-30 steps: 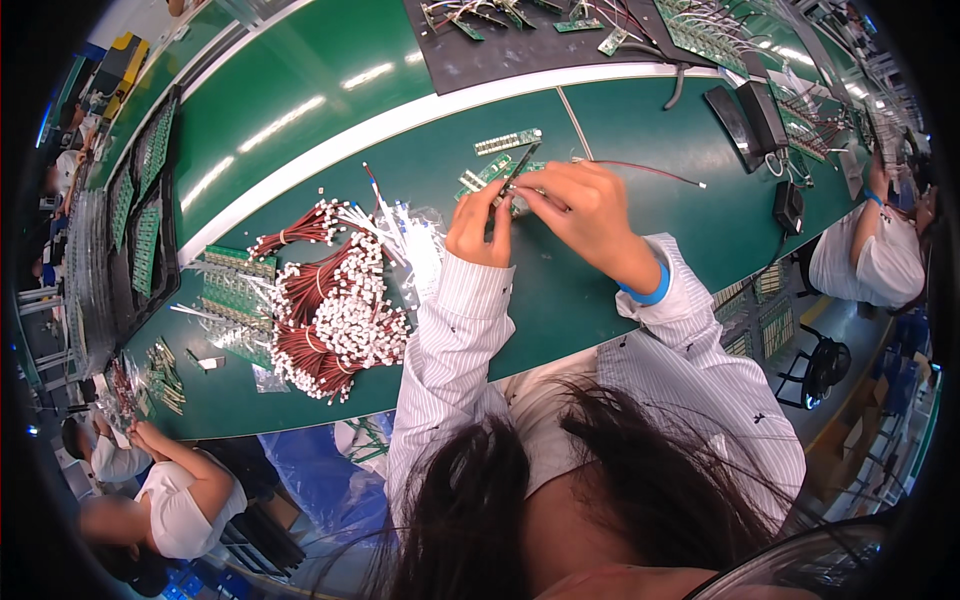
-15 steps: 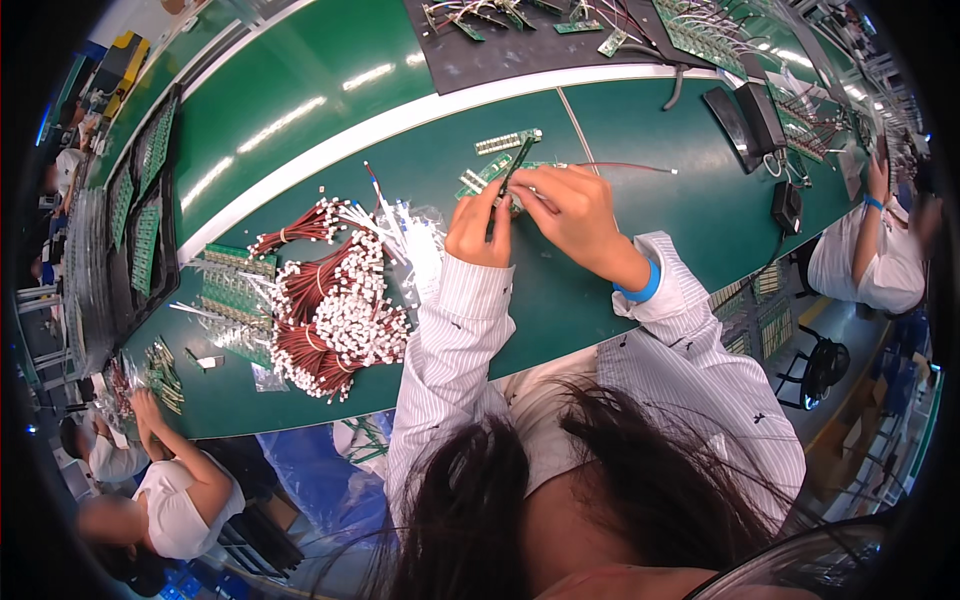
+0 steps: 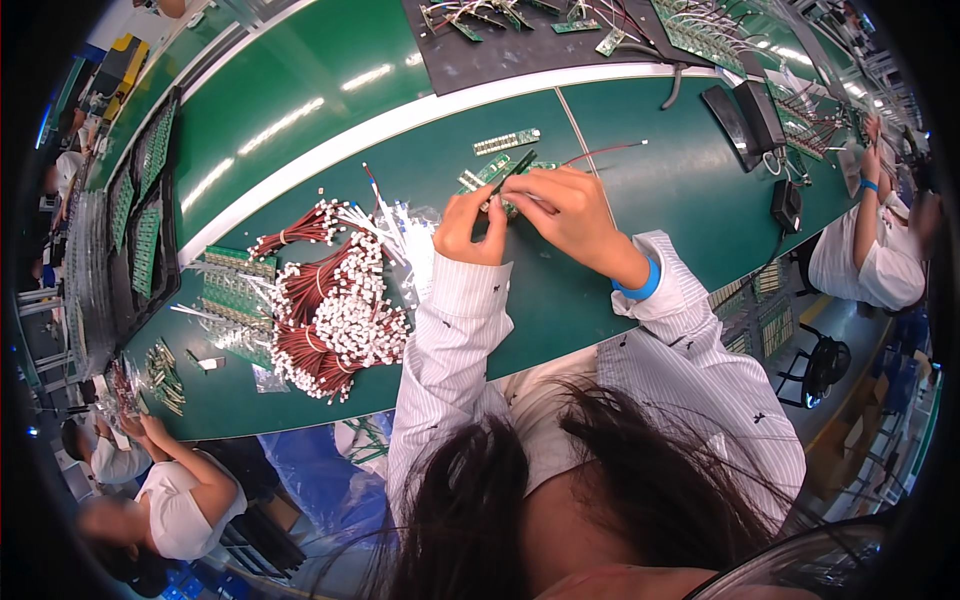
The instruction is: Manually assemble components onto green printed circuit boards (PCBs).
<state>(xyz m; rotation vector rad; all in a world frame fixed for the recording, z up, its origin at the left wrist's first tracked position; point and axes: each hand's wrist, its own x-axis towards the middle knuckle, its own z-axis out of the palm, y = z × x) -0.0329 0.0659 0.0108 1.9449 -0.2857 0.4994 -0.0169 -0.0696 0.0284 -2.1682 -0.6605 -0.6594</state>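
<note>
My left hand (image 3: 468,228) pinches a narrow green circuit board (image 3: 518,168), turned nearly edge-on and slanting up to the right. The fingers of my right hand (image 3: 568,212) are closed against the board's lower part, beside my left fingertips. A thin red-and-dark wire cable (image 3: 606,149) comes out from behind my right hand and ends in a small white connector; its other end is hidden at my fingers. Behind the hands lie more green boards (image 3: 484,174) on the green table. One separate board strip (image 3: 506,142) rests just beyond them.
Left of my hands lie bundled red cables (image 3: 318,285) with white connectors, white wires (image 3: 402,235) and stacked green boards (image 3: 238,285). A black mat (image 3: 560,60) with wired boards lies beyond the white ledge. Co-workers sit at far left and right.
The wire's free end has swung up and a little left. The held board leans further right, and my left hand has shifted slightly left. Both hands keep their pinch.
</note>
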